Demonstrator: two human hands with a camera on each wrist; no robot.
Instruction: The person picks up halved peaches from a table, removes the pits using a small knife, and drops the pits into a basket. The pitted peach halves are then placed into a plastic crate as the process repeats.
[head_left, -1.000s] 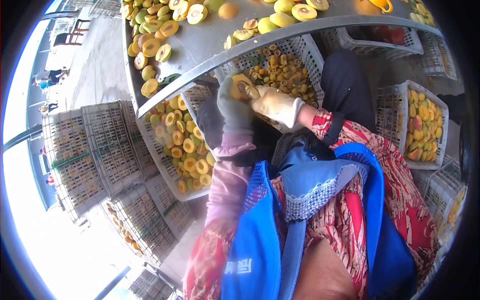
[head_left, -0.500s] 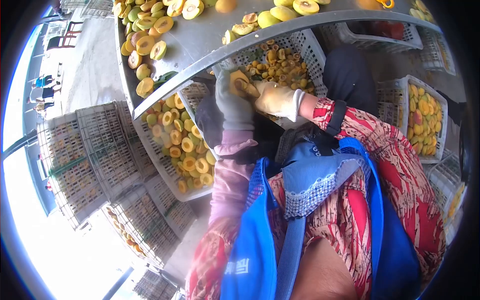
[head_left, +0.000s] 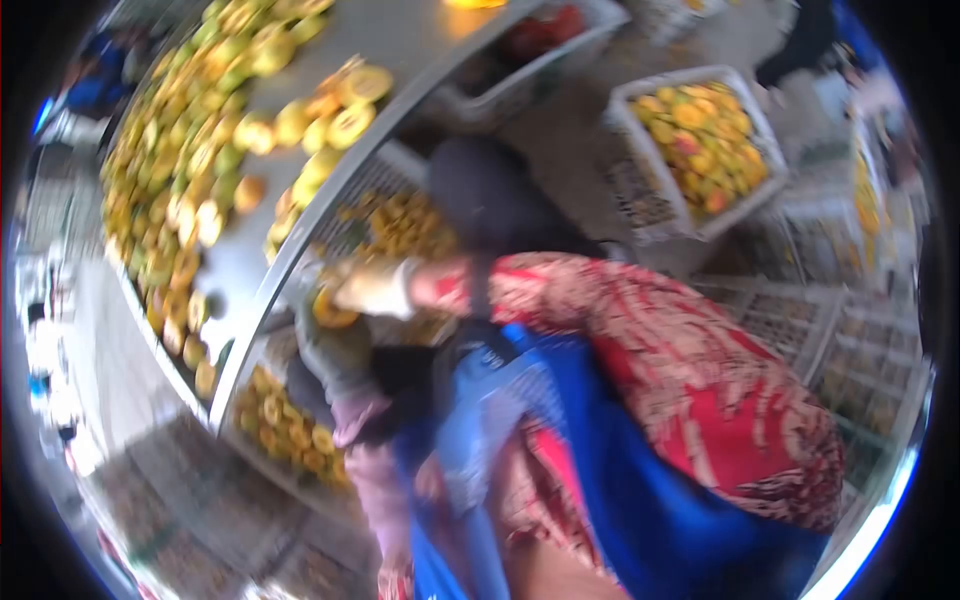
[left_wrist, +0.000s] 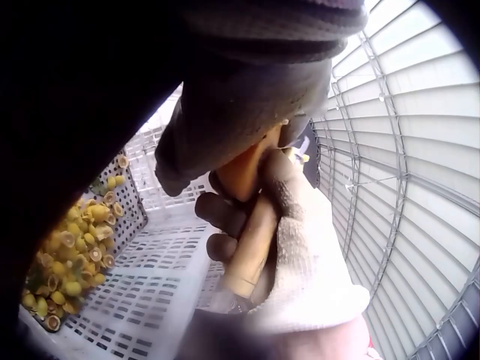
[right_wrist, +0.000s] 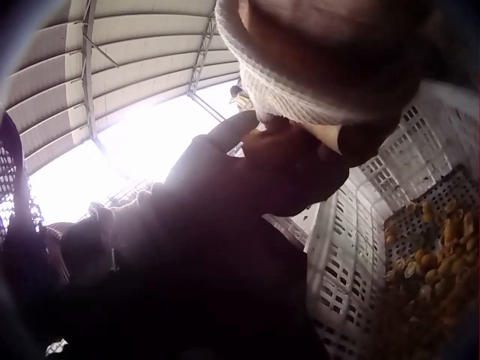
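My left hand point(head_left: 338, 350), in a grey glove, grips a yellow-orange peach half point(head_left: 332, 312) below the table edge. Opposite it is my right hand point(head_left: 375, 288) in a whitish knit glove, fingertips right at the fruit. In the left wrist view the right hand's fingers curl round the wooden handle point(left_wrist: 253, 251) of a small tool. Its working end is hidden behind the fruit and fingers. The cut flesh of the peach half point(left_wrist: 241, 174) shows under the left fingers. Both hands are dark and partly hidden in the right wrist view.
A metal table point(head_left: 262, 110) bears many peach halves point(head_left: 205, 150). Under the hands stands a white crate point(left_wrist: 142, 292) of small scooped-out fruit pieces point(left_wrist: 82, 240). Another crate of cut peaches point(head_left: 285, 425) is at the left, and a full crate point(head_left: 700, 140) stands on the floor to the right.
The head view has swung round and blurred, so table, crates and hands appear shifted left and tilted. Both hands still work together at a peach half.
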